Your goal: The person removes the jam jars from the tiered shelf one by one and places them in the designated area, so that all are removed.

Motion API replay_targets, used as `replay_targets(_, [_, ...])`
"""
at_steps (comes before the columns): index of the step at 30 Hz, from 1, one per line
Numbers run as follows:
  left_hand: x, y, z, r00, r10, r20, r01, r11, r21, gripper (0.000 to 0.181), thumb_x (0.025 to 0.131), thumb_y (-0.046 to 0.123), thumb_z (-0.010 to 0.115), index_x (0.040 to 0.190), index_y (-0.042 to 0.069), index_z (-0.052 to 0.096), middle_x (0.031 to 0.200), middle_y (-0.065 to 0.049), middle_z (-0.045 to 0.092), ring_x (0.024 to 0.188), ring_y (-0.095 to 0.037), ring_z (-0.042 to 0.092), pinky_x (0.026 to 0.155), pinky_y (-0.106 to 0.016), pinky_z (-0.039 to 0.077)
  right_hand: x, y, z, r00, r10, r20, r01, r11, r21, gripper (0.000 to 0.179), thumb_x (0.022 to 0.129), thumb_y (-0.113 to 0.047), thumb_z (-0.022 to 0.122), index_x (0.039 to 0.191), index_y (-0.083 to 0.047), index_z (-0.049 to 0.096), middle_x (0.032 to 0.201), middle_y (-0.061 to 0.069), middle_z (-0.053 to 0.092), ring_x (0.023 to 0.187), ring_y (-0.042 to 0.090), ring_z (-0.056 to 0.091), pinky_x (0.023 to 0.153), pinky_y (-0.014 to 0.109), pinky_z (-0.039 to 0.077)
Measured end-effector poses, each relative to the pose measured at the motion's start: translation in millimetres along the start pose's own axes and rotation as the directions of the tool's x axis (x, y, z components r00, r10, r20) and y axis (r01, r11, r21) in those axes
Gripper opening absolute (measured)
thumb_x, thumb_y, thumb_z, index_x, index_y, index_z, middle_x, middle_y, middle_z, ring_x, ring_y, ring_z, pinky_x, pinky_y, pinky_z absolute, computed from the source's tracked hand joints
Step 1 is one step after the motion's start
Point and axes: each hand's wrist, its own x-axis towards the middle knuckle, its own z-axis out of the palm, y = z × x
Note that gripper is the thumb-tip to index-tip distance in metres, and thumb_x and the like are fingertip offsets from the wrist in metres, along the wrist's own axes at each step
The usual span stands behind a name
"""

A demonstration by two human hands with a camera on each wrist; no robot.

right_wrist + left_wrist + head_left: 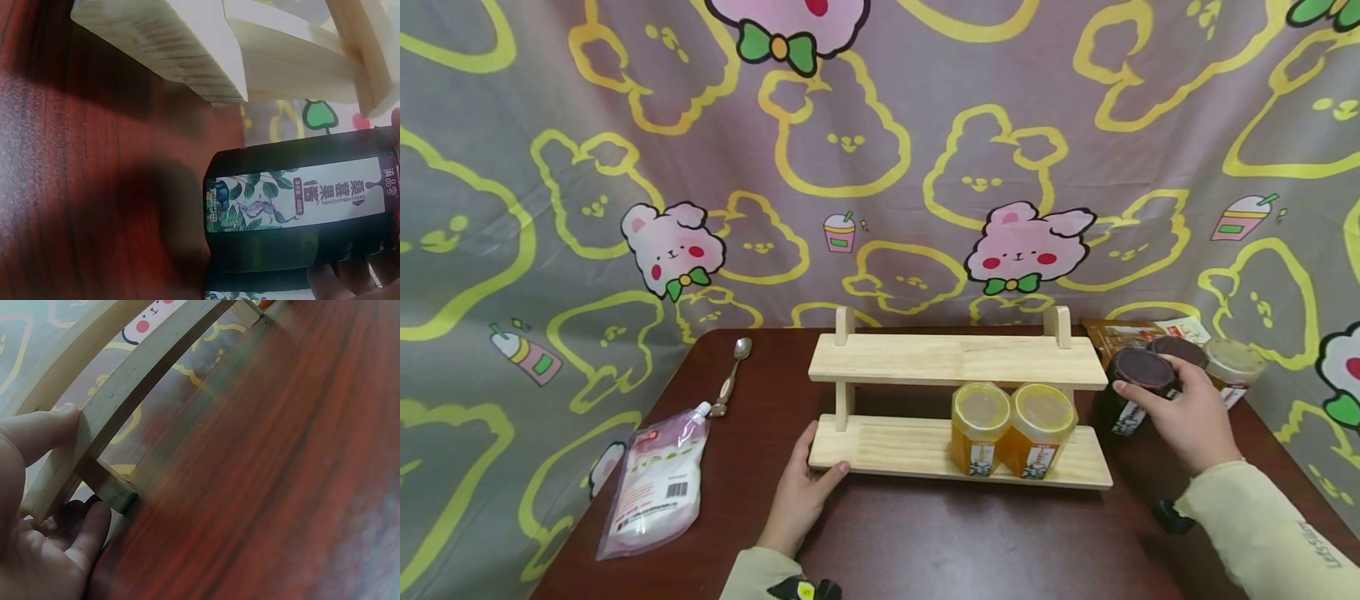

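A two-tier wooden shelf [887,358] stands on the table. My left hand [801,500] grips the left end of its lower board; in the left wrist view the thumb lies on one face of the wood [100,412] and fingers curl beneath. To the right of the shelf, my right hand [1198,417] grips a dark jam jar [1138,371] near its lid. The right wrist view shows the jar's white label with leaves and purple print [300,200]. Whether its base touches the table I cannot tell. Two amber jars [981,429] sit side by side on the lower board.
Behind the held jar stand another dark jar [1180,350] and a pale-lidded jar [1236,362], with a brown packet [1101,333] at the back. A white spouted pouch [658,483] and a spoon [730,379] lie at left. A patterned curtain [917,208] hangs behind.
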Motion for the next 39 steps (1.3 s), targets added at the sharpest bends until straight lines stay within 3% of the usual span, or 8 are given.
replay_targets(4, [0.1,-0.5,0.0,1.0,0.0,0.002,0.0,1.0,-0.001,0.09,0.088,0.013,0.079,0.158,0.002,0.022,0.159,-0.024,0.029,0.143,-0.033,0.034,0.113,-0.045,0.031,-1.3,1,3,1.0,0.015,0.006,-0.015,1.0,-0.009,0.079,0.089,-0.042,0.075,0.14,0.01,0.046,0.131,0.036,0.051,0.116,0.052,0.048,0.088,0.062,0.039])
replay_targets(10, [-0.2,-1.5,0.8,1.0,0.001,0.007,-0.001,1.0,-0.009,0.09,0.089,0.012,0.078,0.158,0.001,0.022,0.159,-0.024,0.03,0.142,-0.032,0.035,0.112,-0.042,0.034,-5.9,4,10,0.996,0.08,0.035,-0.08,0.997,-0.013,0.086,0.09,-0.046,0.072,0.145,0.011,0.039,0.139,0.039,0.041,0.125,0.057,0.04,0.096,0.069,0.035])
replay_targets(18, [-0.2,-0.1,1.7,1.0,0.002,0.0,-0.002,1.0,-0.006,0.089,0.088,0.012,0.078,0.157,0.001,0.023,0.159,-0.025,0.03,0.142,-0.033,0.035,0.113,-0.044,0.032,-9.0,6,14,0.98,0.173,0.095,-0.178,0.983,0.043,0.096,0.09,-0.054,0.069,0.155,0.004,0.027,0.144,0.04,0.041,0.127,0.056,0.042,0.095,0.068,0.039])
replay_targets(23, [0.1,0.2,1.4,1.0,0.003,0.002,-0.003,1.0,0.003,0.089,0.089,0.012,0.078,0.157,0.001,0.023,0.159,-0.025,0.03,0.142,-0.033,0.035,0.113,-0.045,0.031,-11.8,10,14,0.972,0.194,0.136,-0.202,0.978,0.051,0.102,0.091,-0.055,0.067,0.157,0.004,0.017,0.149,0.04,0.033,0.131,0.059,0.036,0.099,0.072,0.034])
replay_targets(29, [0.0,-0.2,1.0,1.0,-0.009,-0.01,0.009,1.0,0.005,0.088,0.088,0.011,0.078,0.157,0.001,0.024,0.158,-0.025,0.03,0.141,-0.034,0.037,0.112,-0.046,0.033,-16.3,19,20,0.966,0.212,0.146,-0.219,0.975,0.036,0.1,0.089,-0.05,0.072,0.153,0.009,0.023,0.144,0.041,0.038,0.129,0.058,0.038,0.1,0.07,0.033])
replay_targets(35, [0.2,-2.1,0.4,1.0,-0.01,-0.009,0.01,1.0,0.007,0.088,0.088,0.011,0.078,0.157,0.001,0.023,0.158,-0.024,0.031,0.141,-0.033,0.038,0.112,-0.044,0.034,-21.2,30,33,0.939,0.302,0.165,-0.312,0.949,0.036,0.094,0.091,-0.043,0.072,0.149,0.015,0.026,0.141,0.04,0.041,0.125,0.051,0.044,0.097,0.059,0.04])
replay_targets(39, [0.4,-2.3,-0.2,1.0,-0.001,-0.009,0.001,1.0,0.003,0.089,0.088,0.011,0.078,0.157,0.002,0.023,0.158,-0.024,0.032,0.14,-0.032,0.038,0.112,-0.042,0.034,-21.0,35,38,0.933,0.328,0.152,-0.338,0.94,0.044,0.097,0.091,-0.045,0.072,0.15,0.014,0.024,0.143,0.04,0.039,0.128,0.05,0.042,0.1,0.058,0.039])
